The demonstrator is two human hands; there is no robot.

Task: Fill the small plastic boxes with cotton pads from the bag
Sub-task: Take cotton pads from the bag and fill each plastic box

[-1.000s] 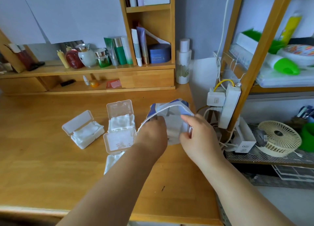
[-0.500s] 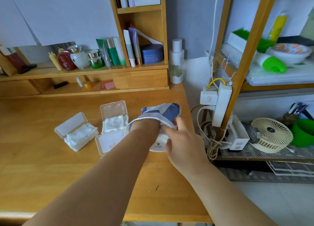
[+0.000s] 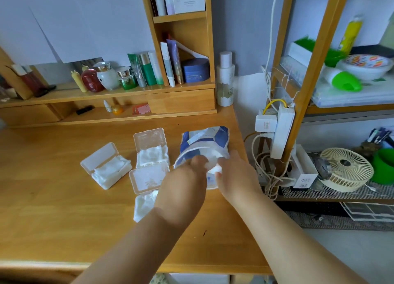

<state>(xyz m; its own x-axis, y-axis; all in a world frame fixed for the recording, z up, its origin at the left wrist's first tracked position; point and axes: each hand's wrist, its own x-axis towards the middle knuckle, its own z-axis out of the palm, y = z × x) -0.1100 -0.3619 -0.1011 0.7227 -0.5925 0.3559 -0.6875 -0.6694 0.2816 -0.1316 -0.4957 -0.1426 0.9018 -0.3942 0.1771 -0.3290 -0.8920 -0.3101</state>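
Blue-and-white bag point(image 3: 204, 141), white pads point(image 3: 152, 154), clear boxes point(image 3: 149, 137)

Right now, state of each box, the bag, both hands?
Left box: lid open, holds pads.
Rear box: lid open, holds pads.
Near box: lid open, pads inside, partly hidden.
Bag: mouth open.
Left hand: at bag mouth, grip unclear.
Right hand: holds bag edge.
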